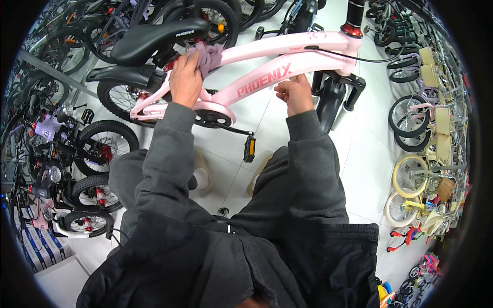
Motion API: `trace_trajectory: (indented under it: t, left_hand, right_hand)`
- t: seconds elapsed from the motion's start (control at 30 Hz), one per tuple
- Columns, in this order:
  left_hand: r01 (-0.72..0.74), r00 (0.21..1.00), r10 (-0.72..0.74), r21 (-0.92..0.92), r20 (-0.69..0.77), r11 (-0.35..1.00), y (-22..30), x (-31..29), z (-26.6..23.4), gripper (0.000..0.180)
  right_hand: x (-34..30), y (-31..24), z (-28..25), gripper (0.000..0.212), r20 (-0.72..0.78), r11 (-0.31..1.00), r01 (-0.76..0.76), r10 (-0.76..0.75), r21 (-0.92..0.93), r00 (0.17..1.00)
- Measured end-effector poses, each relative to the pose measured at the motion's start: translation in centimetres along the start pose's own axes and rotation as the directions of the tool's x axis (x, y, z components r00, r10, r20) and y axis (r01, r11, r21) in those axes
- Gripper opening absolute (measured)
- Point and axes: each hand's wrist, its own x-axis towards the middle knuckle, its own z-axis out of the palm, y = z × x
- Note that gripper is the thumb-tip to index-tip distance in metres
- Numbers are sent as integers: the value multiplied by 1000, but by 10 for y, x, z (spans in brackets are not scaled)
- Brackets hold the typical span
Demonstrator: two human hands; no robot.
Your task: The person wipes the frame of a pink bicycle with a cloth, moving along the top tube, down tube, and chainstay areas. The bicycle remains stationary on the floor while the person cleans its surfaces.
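Note:
A pink bicycle frame (267,77) stands sideways in front of me, with a black saddle (159,41) at its left. My left hand (185,79) is closed on a greyish-purple cloth (208,57), pressing it against the frame just right of the saddle. Below the lower tube, near the front fork (331,102), my right hand (295,95) has its fingers curled in, with nothing visible in them. Its fingertips are close to the tube's underside; whether they touch it I cannot tell. The pedal (249,149) hangs below the crank.
Several small bicycles with black tyres (105,146) crowd the left side. More bikes with cream wheels (410,169) line the right. Other bicycles stand behind the pink one. Pale tiles (359,169) cover the floor, and my feet are under the pedal's level.

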Motion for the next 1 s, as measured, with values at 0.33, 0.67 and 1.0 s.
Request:
trace_trajectory:
  t: [0.33, 0.67, 1.0]
  left_hand:
    - [71, 997, -70, 22, -32, 997, 29, 10, 8, 33]
    - [-152, 983, 118, -264, -138, 953, 155, 40, 33, 36]
    - [-254, 959, 207, -260, -192, 932, 251, 76, 48, 24]
  right_hand:
    - [-3, -3, 5, 48, -47, 1000, -18, 19, 13, 999]
    - [4, 5, 10, 48, -85, 999, 24, -21, 43, 996]
    - [8, 11, 10, 41, -78, 919, 93, -68, 383, 995]
